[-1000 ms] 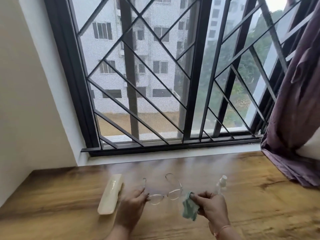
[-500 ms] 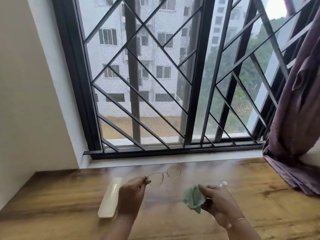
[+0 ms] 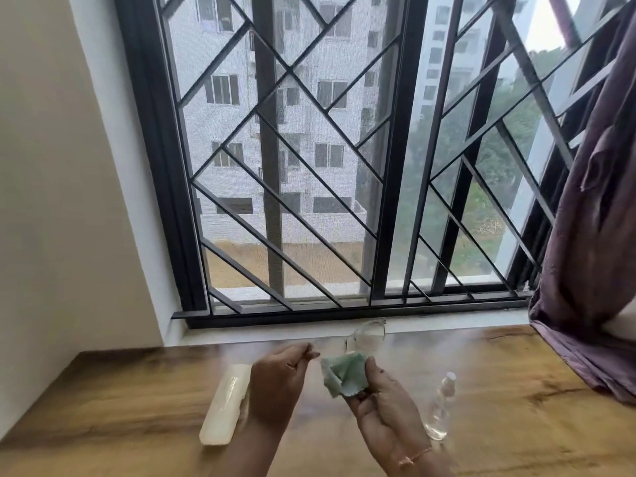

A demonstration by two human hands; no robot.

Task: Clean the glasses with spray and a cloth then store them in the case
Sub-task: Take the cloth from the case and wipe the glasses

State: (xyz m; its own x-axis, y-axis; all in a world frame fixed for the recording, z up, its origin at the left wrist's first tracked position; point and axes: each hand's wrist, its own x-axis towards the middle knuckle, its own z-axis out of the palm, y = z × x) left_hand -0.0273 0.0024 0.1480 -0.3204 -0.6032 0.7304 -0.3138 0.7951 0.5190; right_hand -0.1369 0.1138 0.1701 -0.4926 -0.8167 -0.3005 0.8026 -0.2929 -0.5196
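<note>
My left hand (image 3: 278, 383) pinches the thin-framed glasses (image 3: 368, 335) by one side and holds them raised above the wooden table (image 3: 137, 401). The lenses show in front of the window sill. My right hand (image 3: 382, 407) holds a pale green cleaning cloth (image 3: 344, 373), which sits just below the lenses; whether it touches them I cannot tell. A cream glasses case (image 3: 225, 406), lid down, lies on the table left of my left hand. A small clear spray bottle (image 3: 440, 407) stands on the table to the right of my right hand.
A barred window (image 3: 309, 166) fills the wall behind the table, with a white sill (image 3: 447, 321) below it. A purple curtain (image 3: 592, 235) hangs at the right and drapes onto the table's far right corner. A plain wall stands at the left.
Both hands have lifted higher and come together. The glasses rose from near the table to sill height, and the cloth moved up under the lenses. The spray bottle now stands uncovered.
</note>
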